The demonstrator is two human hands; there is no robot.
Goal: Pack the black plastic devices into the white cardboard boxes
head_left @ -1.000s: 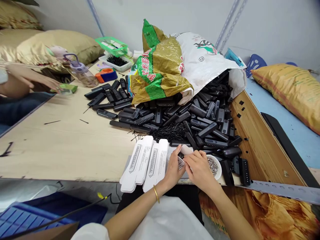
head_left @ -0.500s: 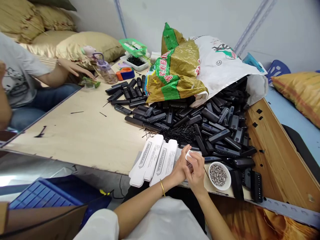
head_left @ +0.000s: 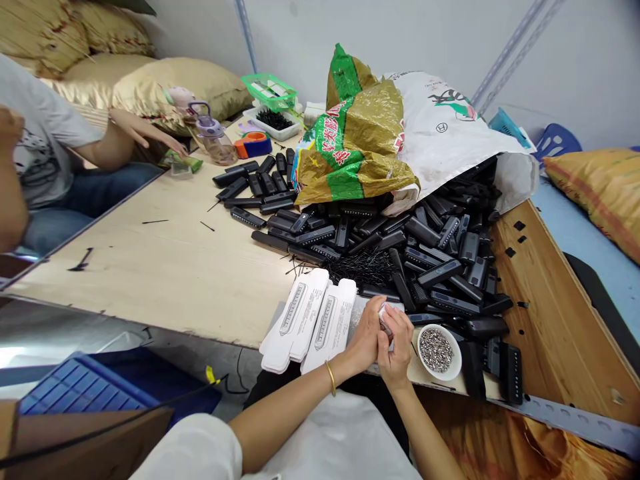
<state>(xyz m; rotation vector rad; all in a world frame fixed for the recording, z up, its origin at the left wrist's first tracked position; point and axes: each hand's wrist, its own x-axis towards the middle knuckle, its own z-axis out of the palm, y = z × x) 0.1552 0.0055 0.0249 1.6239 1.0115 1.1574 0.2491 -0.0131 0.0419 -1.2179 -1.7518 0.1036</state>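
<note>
My left hand (head_left: 366, 331) and my right hand (head_left: 397, 347) are closed together at the table's front edge. Between them is a white carton (head_left: 384, 316), mostly hidden by my fingers, so only a small part of it shows. Flat white printed cartons (head_left: 295, 320) with a drawing of a comb-like device lie just left of my hands, partly overlapping. A clear plastic bag (head_left: 356, 312) lies beside them, partly covered by my left hand. To the right of my right hand stands a white bowl (head_left: 455, 365) of small metal pieces.
Black comb-like devices (head_left: 440, 273) are heaped behind my hands, with thin black sticks (head_left: 363, 268) among them. A white sack (head_left: 450, 147) and a gold-green bag (head_left: 360, 160) lie on the heap. At the left, another person's hand (head_left: 155, 133) rests near a bottle (head_left: 215, 140).
My right hand's fingers have closed further over the white carton, so less of it shows. Both hands stay together in nearly the same place. The camera view has shifted slightly.
</note>
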